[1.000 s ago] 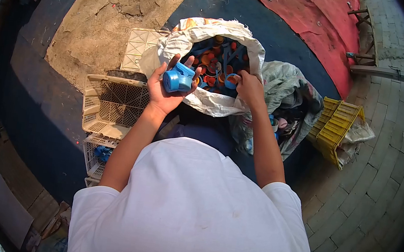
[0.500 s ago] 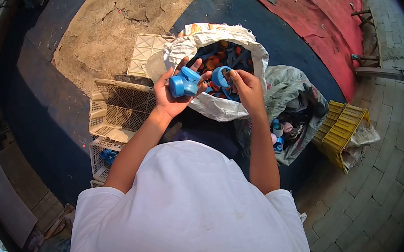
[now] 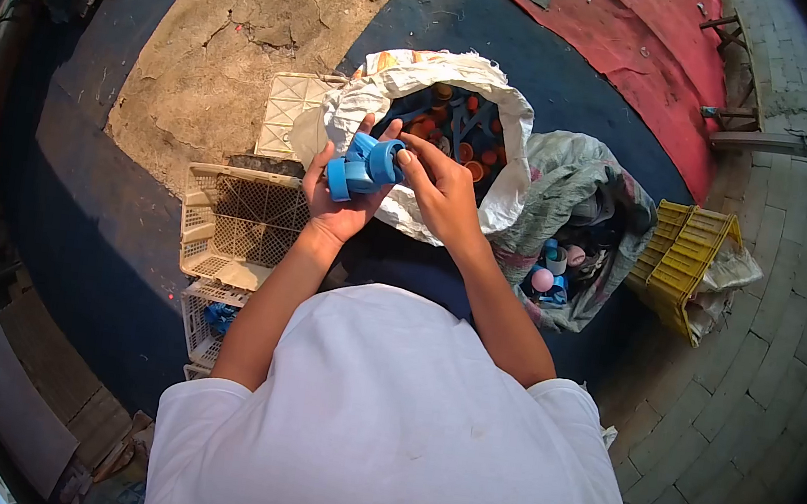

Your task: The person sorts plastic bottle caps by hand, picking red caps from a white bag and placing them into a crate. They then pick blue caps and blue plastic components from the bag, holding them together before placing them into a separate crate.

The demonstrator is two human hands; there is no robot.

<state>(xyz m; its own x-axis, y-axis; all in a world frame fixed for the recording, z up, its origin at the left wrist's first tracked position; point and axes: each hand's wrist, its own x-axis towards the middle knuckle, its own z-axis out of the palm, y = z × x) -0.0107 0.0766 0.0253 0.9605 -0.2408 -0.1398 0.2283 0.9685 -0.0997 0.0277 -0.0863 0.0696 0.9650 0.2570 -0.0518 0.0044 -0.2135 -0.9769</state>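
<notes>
Several blue plastic pieces (image 3: 358, 176) lie in my left hand (image 3: 337, 206), which is palm up with its fingers curled around them. My right hand (image 3: 443, 192) pinches a blue ring-shaped piece (image 3: 386, 160) between thumb and fingers, against the pieces in the left palm. Both hands are over the near left rim of a white woven sack (image 3: 514, 115). Inside the sack are orange caps (image 3: 476, 171) and blue strips. The undersides of the held pieces are hidden by my left hand.
A grey-green sack (image 3: 560, 166) with blue and pink pieces stands right of the white one. Beyond it is a yellow crate (image 3: 684, 261). At left are a beige crate (image 3: 207, 253), a white crate (image 3: 198, 312) below, and a pale crate (image 3: 291, 117) above.
My right hand has moved left and slightly down with the blue ring, from above the sack's opening to the pieces in my left hand. The left hand has barely moved.
</notes>
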